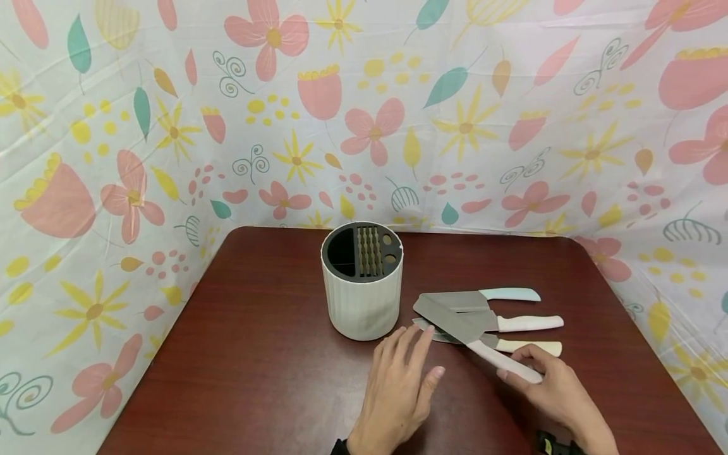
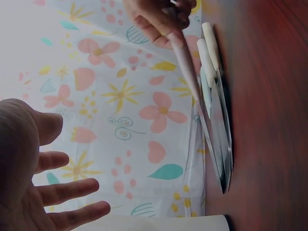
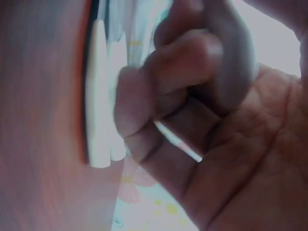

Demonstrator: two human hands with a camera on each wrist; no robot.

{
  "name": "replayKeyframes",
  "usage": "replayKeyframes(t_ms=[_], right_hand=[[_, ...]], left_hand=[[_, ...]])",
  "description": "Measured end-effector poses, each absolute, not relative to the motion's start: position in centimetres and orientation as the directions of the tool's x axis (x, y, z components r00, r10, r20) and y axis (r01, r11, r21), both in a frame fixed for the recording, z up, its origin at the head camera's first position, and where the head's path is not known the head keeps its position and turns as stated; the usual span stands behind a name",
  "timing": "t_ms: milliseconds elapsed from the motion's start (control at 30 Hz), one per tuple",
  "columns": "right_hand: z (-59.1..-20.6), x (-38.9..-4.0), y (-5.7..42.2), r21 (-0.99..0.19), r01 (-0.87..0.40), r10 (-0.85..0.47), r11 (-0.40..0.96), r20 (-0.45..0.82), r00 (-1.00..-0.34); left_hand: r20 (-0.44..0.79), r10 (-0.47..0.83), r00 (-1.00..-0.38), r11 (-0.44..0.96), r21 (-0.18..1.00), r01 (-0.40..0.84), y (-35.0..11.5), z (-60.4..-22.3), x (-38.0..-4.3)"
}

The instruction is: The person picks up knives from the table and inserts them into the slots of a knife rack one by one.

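My right hand (image 1: pixel 560 388) pinches the pale handle of a broad-bladed kitchen knife (image 1: pixel 503 360), raised at the handle end. Its blade slants up and left across the other blades in the head view. In the right wrist view, curled fingers (image 3: pixel 187 60) surround the handle. Beside the blades, my left hand (image 1: pixel 398 385) is held with fingers spread and grips nothing. Three knives lie on the table, handles to the right: a light-blue-handled knife (image 1: pixel 512 294), a white-handled knife (image 1: pixel 529 323) and a cream-handled knife (image 1: pixel 529 347). Their blades are partly hidden beneath the held one.
A white ribbed knife block (image 1: pixel 364 309) stands upright left of the knives. Its black top has an open compartment, a slotted section and two round holes. The dark red-brown table (image 1: pixel 256 354) reaches back to a floral cloth (image 1: pixel 364 114) hanging behind and at both sides.
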State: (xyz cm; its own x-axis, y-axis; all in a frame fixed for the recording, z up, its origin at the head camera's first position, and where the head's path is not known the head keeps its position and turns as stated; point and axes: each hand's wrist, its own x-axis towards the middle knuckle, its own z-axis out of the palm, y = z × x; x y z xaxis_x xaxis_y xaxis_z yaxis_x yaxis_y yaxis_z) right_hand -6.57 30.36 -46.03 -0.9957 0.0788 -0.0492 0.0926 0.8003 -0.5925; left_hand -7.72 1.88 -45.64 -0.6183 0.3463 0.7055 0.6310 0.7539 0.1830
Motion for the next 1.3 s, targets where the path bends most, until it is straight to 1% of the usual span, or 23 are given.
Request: replayKeyframes(t_ms=[100, 200, 267, 333, 500, 600, 733, 933, 1067, 1300], right_hand=[[-45.8, -6.5, 30.1, -0.599, 0.036, 0.087, 0.8, 0.056, -0.995], [-45.4, -6.4, 29.9, -0.618, -0.017, 0.115, 0.786, 0.173, -0.978], [-45.2, -6.3, 29.7, -0.652, -0.026, 0.144, 0.757, 0.206, -0.968], [-44.8, -6.3, 29.5, -0.69, -0.012, 0.183, 0.724, 0.209, -0.961], [-43.9, -6.4, 28.8, -0.779, 0.075, 0.293, 0.623, 0.143, -0.945], [-43.6, -6.7, 28.3, -0.811, 0.079, 0.344, 0.58, 0.156, -0.926], [-43.4, -7.1, 27.7, -0.828, 0.052, 0.376, 0.558, 0.196, -0.905], [-42.8, -7.6, 26.8, -0.847, -0.003, 0.388, 0.532, 0.247, -0.888], [-42.2, -8.1, 26.3, -0.852, -0.067, 0.366, 0.52, 0.293, -0.884], [-40.6, -8.8, 25.6, -0.821, -0.195, 0.313, 0.537, 0.409, -0.858]], left_hand=[[0.696, 0.35, -0.627, 0.753, 0.189, 0.63, 1.9, -45.5, -7.6], [0.692, 0.352, -0.63, 0.751, 0.193, 0.631, 1.9, -45.4, -7.5], [0.695, 0.351, -0.628, 0.749, 0.194, 0.633, 2.0, -45.3, -7.5], [0.699, 0.352, -0.622, 0.748, 0.189, 0.636, 2.0, -45.3, -7.5], [0.712, 0.357, -0.605, 0.739, 0.181, 0.649, 2.0, -45.2, -7.6], [0.718, 0.356, -0.598, 0.735, 0.181, 0.654, 2.0, -45.1, -7.6], [0.726, 0.355, -0.59, 0.731, 0.179, 0.659, 2.0, -44.9, -7.7], [0.735, 0.346, -0.583, 0.725, 0.185, 0.663, 2.0, -44.7, -7.8], [0.751, 0.338, -0.568, 0.72, 0.183, 0.67, 1.9, -44.3, -8.0], [0.78, 0.324, -0.535, 0.71, 0.173, 0.683, 1.8, -43.5, -8.4]])
